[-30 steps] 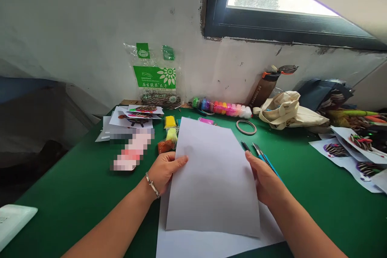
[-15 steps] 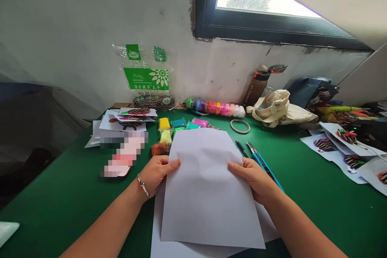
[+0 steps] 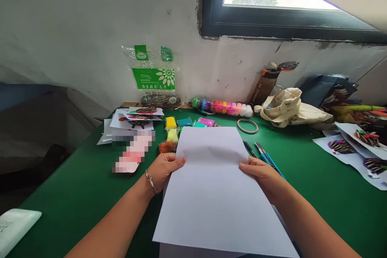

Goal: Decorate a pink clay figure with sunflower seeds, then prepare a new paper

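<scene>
Left hand, silver bracelet at wrist: thumb and fingers pinch left edge of plain white rectangular paper sheet | Right hand: pinches its right edge | Sheet: between both hands, over a second white paper sheet and flat green tabletop | Nearby: slim blue utility knife, beyond right hand.

This seems a small craft workspace, because the green table carries colourful clay packets, utility knife and seed-decorated papers.
</scene>
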The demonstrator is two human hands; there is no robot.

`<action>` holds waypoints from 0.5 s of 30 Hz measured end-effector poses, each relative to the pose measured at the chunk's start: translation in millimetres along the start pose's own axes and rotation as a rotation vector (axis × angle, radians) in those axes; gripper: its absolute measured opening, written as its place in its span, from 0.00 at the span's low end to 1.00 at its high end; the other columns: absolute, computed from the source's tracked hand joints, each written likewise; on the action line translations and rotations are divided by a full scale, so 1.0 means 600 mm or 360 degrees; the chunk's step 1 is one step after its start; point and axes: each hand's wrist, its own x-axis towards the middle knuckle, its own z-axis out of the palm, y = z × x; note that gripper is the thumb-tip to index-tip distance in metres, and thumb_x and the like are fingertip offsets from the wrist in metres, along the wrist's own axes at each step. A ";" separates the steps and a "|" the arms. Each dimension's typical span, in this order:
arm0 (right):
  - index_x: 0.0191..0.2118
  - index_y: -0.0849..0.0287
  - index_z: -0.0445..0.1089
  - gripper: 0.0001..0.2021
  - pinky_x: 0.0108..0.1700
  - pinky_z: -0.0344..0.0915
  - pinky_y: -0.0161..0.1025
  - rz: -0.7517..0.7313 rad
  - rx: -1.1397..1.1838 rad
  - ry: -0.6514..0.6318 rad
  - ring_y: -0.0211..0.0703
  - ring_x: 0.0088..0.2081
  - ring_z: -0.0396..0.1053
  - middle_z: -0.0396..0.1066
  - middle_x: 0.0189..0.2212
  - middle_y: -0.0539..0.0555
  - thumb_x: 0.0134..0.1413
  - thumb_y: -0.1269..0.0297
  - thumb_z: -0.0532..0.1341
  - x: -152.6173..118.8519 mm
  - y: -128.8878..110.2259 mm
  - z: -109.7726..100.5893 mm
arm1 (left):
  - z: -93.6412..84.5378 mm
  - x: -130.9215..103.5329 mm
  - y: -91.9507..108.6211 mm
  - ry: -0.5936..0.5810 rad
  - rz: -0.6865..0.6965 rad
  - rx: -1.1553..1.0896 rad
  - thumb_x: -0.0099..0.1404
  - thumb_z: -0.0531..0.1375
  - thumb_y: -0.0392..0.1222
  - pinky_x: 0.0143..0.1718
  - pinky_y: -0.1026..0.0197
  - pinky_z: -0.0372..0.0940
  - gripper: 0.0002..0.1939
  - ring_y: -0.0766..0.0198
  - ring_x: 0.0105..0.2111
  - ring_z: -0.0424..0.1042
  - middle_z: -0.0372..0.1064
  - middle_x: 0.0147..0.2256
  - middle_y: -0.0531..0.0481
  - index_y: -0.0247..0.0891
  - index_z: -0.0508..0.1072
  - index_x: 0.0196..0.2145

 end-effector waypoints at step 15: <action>0.38 0.58 0.78 0.14 0.49 0.67 0.50 -0.0132 0.0026 0.0244 0.54 0.40 0.75 0.78 0.36 0.56 0.40 0.64 0.69 -0.006 -0.007 0.010 | 0.001 -0.012 0.009 -0.0120 0.0056 -0.0411 0.47 0.71 0.35 0.39 0.59 0.68 0.13 0.59 0.32 0.75 0.77 0.31 0.45 0.32 0.80 0.33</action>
